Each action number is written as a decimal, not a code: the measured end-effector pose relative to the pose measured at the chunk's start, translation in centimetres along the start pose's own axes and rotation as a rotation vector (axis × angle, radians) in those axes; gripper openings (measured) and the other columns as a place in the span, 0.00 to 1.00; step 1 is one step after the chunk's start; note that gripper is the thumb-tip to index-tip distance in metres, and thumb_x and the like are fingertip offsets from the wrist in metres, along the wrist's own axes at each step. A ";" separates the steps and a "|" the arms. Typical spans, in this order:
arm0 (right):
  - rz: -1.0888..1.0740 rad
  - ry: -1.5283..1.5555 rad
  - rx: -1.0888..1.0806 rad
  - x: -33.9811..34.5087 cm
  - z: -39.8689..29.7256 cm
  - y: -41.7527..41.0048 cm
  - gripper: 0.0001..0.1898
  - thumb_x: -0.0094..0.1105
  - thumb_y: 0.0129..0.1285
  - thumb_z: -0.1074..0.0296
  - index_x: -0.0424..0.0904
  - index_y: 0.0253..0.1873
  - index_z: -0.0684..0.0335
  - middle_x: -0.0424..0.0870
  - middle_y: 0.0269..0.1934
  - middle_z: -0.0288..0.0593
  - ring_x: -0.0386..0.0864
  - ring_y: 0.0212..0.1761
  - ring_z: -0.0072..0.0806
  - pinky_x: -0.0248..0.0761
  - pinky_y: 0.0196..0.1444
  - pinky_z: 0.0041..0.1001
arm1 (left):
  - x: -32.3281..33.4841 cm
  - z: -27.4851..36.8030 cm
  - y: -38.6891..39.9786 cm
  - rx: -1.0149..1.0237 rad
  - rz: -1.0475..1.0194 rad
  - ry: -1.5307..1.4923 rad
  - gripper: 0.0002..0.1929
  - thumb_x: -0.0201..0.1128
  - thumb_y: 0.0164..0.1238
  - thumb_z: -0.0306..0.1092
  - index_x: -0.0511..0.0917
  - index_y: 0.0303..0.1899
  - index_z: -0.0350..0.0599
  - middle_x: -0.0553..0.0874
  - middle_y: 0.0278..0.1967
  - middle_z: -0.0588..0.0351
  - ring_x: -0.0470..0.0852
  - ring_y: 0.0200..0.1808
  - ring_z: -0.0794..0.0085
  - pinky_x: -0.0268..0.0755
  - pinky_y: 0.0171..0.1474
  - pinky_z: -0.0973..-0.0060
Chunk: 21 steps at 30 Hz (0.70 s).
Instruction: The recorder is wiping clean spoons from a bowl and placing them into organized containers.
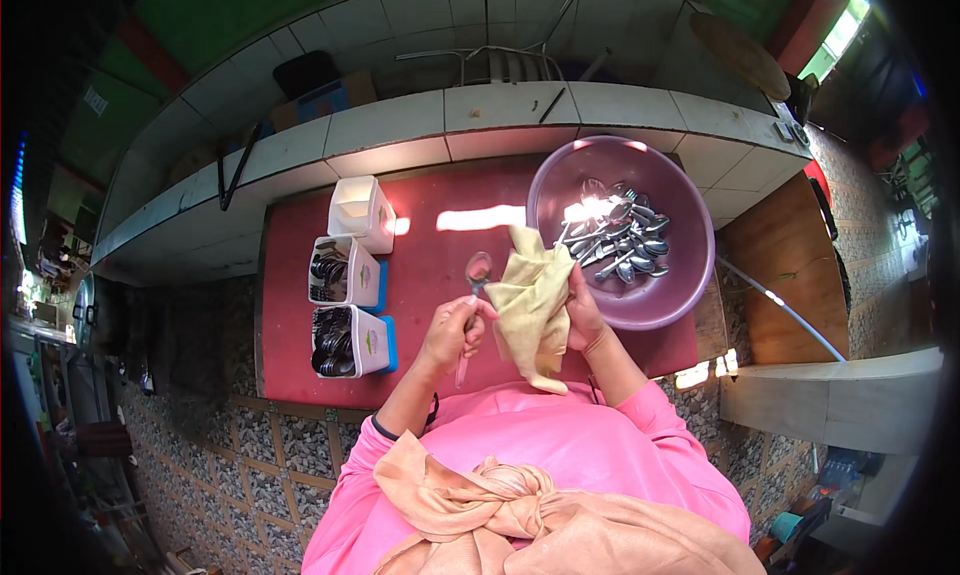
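A metal spoon [478,269] stands bowl upward in my left hand [452,333], its handle running down through my fingers. My right hand [584,314] grips a yellowish cloth [531,305], which hangs in folds between the two hands and hides some of the fingers. Just beyond my right hand is a purple plastic basin [679,290] holding a heap of metal spoons and other cutlery [626,234]. To the left, two white containers hold cutlery: the nearer container [375,342] is full of dark-looking spoons [334,342], and the middle container [364,279] holds several more.
A third white container [375,215] stands behind those two on the red tabletop [427,275]. A tiled ledge [510,106] runs along the back, with a black rod [553,105] lying on it. At right are a wooden panel [787,275] and a pale pipe [795,316].
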State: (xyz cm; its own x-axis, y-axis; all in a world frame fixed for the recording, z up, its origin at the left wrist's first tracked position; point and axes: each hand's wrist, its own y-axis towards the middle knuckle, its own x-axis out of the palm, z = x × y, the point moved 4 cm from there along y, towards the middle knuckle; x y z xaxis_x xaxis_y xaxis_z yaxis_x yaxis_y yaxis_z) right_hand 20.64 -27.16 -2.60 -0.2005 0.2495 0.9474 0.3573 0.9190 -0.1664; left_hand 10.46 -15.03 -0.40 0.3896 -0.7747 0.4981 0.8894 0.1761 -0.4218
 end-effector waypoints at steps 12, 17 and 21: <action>0.140 -1.284 -0.482 2.5 0.2 2.1 0.11 0.52 0.55 0.72 0.69 0.43 0.65 0.78 0.30 0.43 0.77 0.31 0.28 0.70 0.30 0.24 | 1.8 -1.6 -0.2 -0.012 -0.025 0.579 0.13 0.42 0.64 0.36 0.71 0.26 0.40 0.64 0.10 0.67 0.59 0.09 0.86 0.50 0.11 0.85; 0.257 -1.593 -0.656 3.5 -0.6 2.4 0.09 0.50 0.52 0.73 0.71 0.40 0.65 0.76 0.25 0.53 0.78 0.26 0.41 0.69 0.26 0.30 | 1.8 -1.0 -0.5 -0.058 -0.030 0.433 0.14 0.42 0.65 0.37 0.72 0.26 0.40 0.62 0.10 0.68 0.57 0.09 0.87 0.47 0.12 0.86; 0.471 -1.006 -0.712 -0.3 -2.6 2.5 0.09 0.50 0.57 0.67 0.73 0.38 0.67 0.79 0.27 0.42 0.78 0.24 0.32 0.70 0.25 0.24 | 1.5 -0.4 -1.3 -0.026 0.019 0.475 0.14 0.43 0.66 0.36 0.72 0.27 0.39 0.62 0.10 0.69 0.56 0.10 0.88 0.47 0.12 0.86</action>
State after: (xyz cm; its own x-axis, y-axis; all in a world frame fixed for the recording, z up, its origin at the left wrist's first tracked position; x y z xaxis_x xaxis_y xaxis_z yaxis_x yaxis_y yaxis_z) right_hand 23.96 -25.70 -2.62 -0.4013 0.8997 0.1718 0.9156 0.3990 0.0495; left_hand 9.77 -16.66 0.64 0.2474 -0.9646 0.0908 0.8746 0.1820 -0.4494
